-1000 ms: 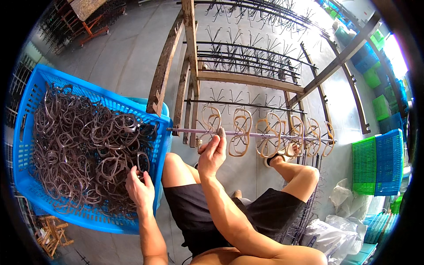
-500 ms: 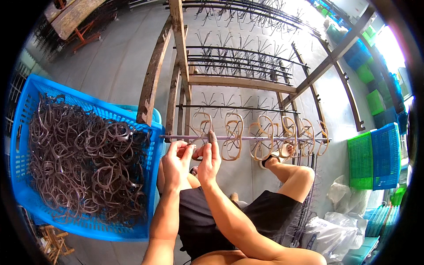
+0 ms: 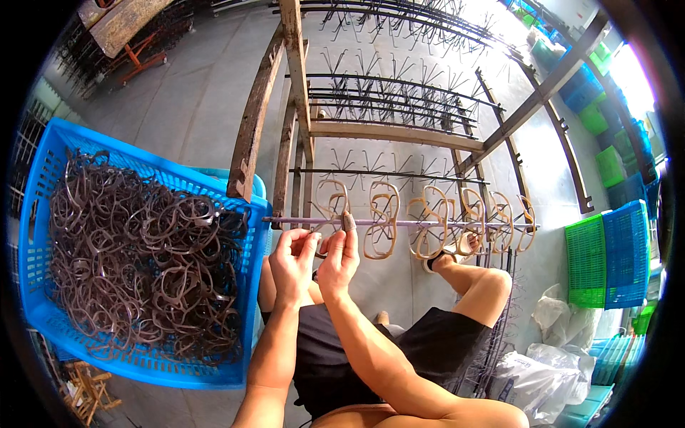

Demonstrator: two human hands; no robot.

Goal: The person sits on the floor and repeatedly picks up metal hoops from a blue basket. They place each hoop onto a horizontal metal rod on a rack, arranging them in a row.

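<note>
Pale tan loop-shaped frame piece [image 3: 330, 205] sits at the near end of the thin grey metal rod [image 3: 399, 223], hanging off it, leftmost of the row. My right hand [image 3: 338, 262] is just under the rod, fingers pressed together pinching the lower edge of that frame piece, thumb tip up against the rod. My left hand [image 3: 291, 264] is right beside it, touching the right hand, fingers curled in toward the same piece; can't tell if it really grips it or only steadies it.

Along the rod to the right of my hands hang more tan loop-shaped frame pieces [image 3: 428, 222], spaced in a row out to the rod's far end. The rod runs roughly level, its left tip sticking out past the weathered wooden rack post [image 3: 251, 128], which leans up and away above the rod. Behind the rod, above it, dark wire racks with pronged hooks [image 3: 385, 96], no pieces on them.

Left of the rod, big blue plastic lattice crate [image 3: 36, 235], filled with a tangled heap of dark brown loop-shaped frame pieces [image 3: 135, 264]. Below the rod, my bare knees and black shorts [image 3: 399, 349]. Far right of the rod, stacked green and blue plastic crates [image 3: 606, 253], white plastic bags [image 3: 542, 364] under them.
</note>
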